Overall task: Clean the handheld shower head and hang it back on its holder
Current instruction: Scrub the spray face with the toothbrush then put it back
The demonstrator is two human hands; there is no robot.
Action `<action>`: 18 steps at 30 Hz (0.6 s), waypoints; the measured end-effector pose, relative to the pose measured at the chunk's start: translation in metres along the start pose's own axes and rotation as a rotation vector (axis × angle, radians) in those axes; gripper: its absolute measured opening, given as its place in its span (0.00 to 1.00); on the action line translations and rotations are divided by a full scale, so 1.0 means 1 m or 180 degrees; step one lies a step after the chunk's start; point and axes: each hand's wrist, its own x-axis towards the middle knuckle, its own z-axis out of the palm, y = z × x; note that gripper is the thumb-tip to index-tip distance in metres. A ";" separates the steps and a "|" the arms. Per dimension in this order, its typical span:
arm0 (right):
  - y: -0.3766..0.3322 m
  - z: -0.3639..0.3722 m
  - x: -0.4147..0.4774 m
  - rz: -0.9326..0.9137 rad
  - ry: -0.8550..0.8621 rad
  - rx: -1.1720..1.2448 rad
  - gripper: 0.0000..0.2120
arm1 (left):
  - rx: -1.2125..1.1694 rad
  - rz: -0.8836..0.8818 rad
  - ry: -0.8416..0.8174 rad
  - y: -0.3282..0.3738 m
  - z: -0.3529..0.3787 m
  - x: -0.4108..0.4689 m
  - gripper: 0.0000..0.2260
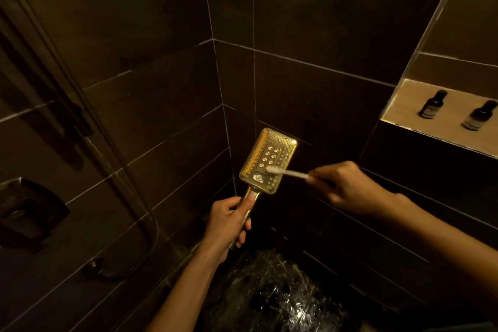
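Two hands — one shower head [268, 160], one brush [287, 172], two bottles [433, 107]

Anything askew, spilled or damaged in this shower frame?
Nothing stands out. The left hand grips the gold shower head by its handle, and the right hand holds a small brush on its face. Two bottles stand upright in the wall niche.

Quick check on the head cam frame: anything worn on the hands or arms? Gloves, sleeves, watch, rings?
Nothing worn that shows. The left hand and right hand are both bare, no gloves. Both forearms are bare as far as the frame shows them, with no sleeve cuff in view. No watch, band or ring can be made out, though the light is dim and warm, so small items could be missed.
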 end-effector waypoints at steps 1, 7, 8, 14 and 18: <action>0.006 -0.005 0.002 0.0198 0.0386 -0.0026 0.10 | -0.0002 0.0016 -0.0005 0.000 0.000 0.000 0.14; -0.007 -0.002 0.000 -0.0123 -0.0132 0.0014 0.10 | 0.0042 0.0102 -0.0013 0.000 0.002 -0.001 0.14; -0.006 -0.003 0.001 -0.0056 -0.0033 -0.0039 0.12 | 0.0053 0.0117 -0.0007 0.000 0.001 0.000 0.14; -0.005 -0.006 0.003 0.0052 0.0178 0.0039 0.12 | 0.0179 0.0191 -0.0026 0.003 0.004 -0.002 0.15; 0.007 -0.009 0.008 0.0385 0.0688 -0.0054 0.08 | 0.0241 0.0175 -0.0048 0.002 0.004 -0.002 0.15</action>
